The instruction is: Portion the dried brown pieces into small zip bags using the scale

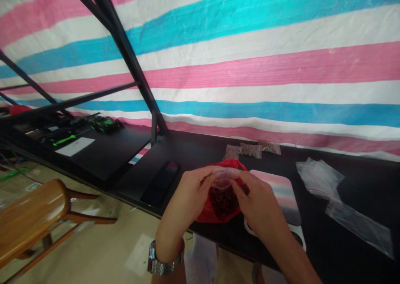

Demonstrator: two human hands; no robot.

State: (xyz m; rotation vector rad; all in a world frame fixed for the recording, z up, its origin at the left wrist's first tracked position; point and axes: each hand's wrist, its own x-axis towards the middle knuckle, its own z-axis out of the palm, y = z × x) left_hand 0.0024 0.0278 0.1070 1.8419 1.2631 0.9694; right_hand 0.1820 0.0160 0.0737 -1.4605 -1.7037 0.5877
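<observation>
Between my fingertips is a small clear plastic bag (223, 176), its mouth spread apart. My left hand (194, 189) pinches its left edge, and my right hand (256, 191) pinches the right edge. Directly beneath lies an open red plastic bag (208, 215) with dark reddish dried bits (222, 201) inside. Whether the clear bag has anything in it, I cannot tell. Close to my right forearm sits a white device with a shiny flat plate (283, 192), partly covered by the arm. Behind the red bag lie three small filled clear bags (251, 150).
Loose clear bags (320, 177) lie on the black table (350, 267) at right. A dark phone (161, 183) rests left of my hands. Black metal frame bars (133, 69) rise at left, before a striped sheet (265, 71). A wooden stool (34, 217) stands lower left.
</observation>
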